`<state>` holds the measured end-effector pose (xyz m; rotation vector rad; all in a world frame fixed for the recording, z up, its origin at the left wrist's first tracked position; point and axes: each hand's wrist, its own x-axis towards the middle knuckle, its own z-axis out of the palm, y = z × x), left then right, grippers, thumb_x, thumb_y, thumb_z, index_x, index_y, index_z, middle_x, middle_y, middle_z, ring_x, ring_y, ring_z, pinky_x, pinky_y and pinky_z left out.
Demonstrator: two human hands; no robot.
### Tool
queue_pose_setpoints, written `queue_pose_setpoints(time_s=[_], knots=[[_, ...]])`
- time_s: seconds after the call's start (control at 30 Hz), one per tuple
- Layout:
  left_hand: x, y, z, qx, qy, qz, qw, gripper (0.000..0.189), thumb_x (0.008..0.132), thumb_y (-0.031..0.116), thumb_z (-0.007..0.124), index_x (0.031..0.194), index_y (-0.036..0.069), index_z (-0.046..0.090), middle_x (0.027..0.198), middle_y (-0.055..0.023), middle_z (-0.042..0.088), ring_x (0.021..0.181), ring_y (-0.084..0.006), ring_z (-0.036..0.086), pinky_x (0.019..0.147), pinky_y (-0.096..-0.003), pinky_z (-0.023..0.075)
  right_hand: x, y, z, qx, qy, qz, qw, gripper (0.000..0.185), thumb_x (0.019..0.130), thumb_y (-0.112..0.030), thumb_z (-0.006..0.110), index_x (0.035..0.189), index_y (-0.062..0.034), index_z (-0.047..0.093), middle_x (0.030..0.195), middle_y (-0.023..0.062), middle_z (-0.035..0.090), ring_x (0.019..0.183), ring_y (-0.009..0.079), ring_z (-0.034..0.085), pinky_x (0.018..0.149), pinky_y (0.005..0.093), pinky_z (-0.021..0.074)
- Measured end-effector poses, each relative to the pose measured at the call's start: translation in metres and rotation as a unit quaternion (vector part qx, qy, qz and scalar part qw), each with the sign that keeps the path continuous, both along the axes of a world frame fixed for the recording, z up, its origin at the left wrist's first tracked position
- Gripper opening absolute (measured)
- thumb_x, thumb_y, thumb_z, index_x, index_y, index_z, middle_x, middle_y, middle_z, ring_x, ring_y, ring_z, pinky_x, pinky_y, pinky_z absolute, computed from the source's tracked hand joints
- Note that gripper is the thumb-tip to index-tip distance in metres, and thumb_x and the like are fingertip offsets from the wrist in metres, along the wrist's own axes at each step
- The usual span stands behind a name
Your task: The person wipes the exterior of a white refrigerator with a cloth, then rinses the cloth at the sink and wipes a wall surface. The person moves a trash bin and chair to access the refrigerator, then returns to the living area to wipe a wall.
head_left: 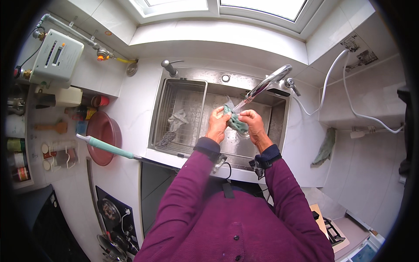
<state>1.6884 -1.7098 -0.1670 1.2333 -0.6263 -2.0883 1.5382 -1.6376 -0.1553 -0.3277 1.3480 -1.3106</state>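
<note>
A wet green cloth [236, 123] is gripped between my two hands over the right part of the stainless steel sink [216, 144]. My left hand [217, 123] pinches its left side with thumb and fingers. On its right side, my right hand [254, 126] holds it, fingers bent. Just above the hands is the spout of the chrome faucet [266, 83], with water apparently running onto the cloth. A thin, whitish translucent piece [229, 102] sticks up at the cloth's top; its material cannot be told.
In the sink's left part, a wire rack [193, 131] holds a crumpled grey cloth [177, 120]. A soap dispenser [169, 68] and faucet handle [291, 85] stand behind the sink. Left are a reddish basin [101, 139] and a green-gripped handle [109, 148]. Another green cloth [324, 147] hangs right.
</note>
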Motion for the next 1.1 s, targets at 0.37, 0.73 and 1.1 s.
queue_pose_setpoints(time_s=[0.37,0.73,1.1], knots=[[0.018,-0.013,0.011,-0.008,0.115,-0.067,0.991,0.037,0.104,0.008,0.059,0.14,0.001,0.053,0.125,-0.0085,0.066,0.11,-0.0168,0.067,0.095,-0.0335,0.0566,-0.023,-0.01,0.006,0.058,-0.038,0.073,0.995,0.04,0.092,-0.02,0.077,0.126,-0.0022,0.063,0.105,0.0059,0.067,0.092,0.0142,0.065,0.08,0.0316,0.059],[0.017,-0.015,-0.013,0.051,0.02,-0.051,0.997,0.029,0.102,0.005,0.058,0.131,0.002,0.057,0.12,-0.0079,0.067,0.107,-0.0202,0.068,0.095,-0.0385,0.0555,-0.021,-0.006,-0.008,0.033,0.01,0.057,0.998,0.03,0.087,-0.011,0.078,0.113,-0.0012,0.067,0.093,0.004,0.07,0.076,0.0109,0.064,0.064,0.025,0.0498],[0.002,-0.024,-0.01,0.262,0.094,-0.088,0.957,0.057,0.102,0.054,0.052,0.13,0.004,0.054,0.117,-0.0145,0.065,0.102,-0.0308,0.066,0.098,-0.048,0.0529,0.017,-0.006,-0.006,-0.038,-0.061,0.022,0.997,0.008,0.094,-0.013,0.064,0.097,-0.006,0.066,0.094,0.0017,0.065,0.086,0.0137,0.061,0.079,0.0307,0.0499]])
